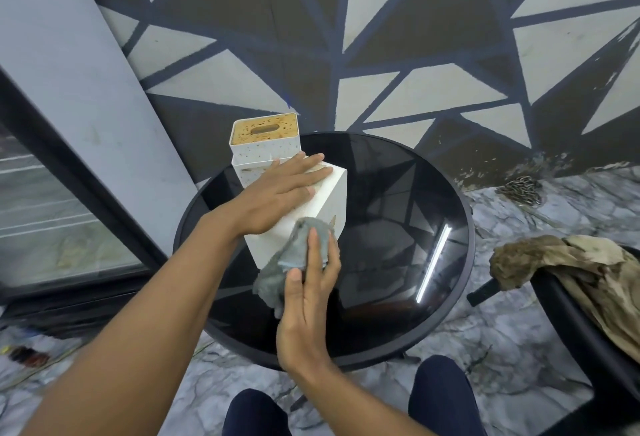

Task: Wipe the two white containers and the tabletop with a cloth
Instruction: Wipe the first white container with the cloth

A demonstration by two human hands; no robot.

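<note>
Two white containers stand on a round black glass tabletop (pixel 398 214). The near white container (pixel 337 200) is a plain box; my left hand (pixel 277 193) lies flat on its top, fingers spread. My right hand (pixel 308 300) presses a grey cloth (pixel 294 262) against the box's near lower side. Behind it the far white container (pixel 265 146) is dotted with small holes and has a brown speckled lid with a slot. The cloth's lower end hangs down onto the glass.
A dark chair (pixel 585 331) with a crumpled tan rag (pixel 561 262) draped on it stands to the right. The painted geometric wall is just behind the table; a glass door frame (pixel 69 193) is on the left. A chain (pixel 521 189) lies on the marble floor.
</note>
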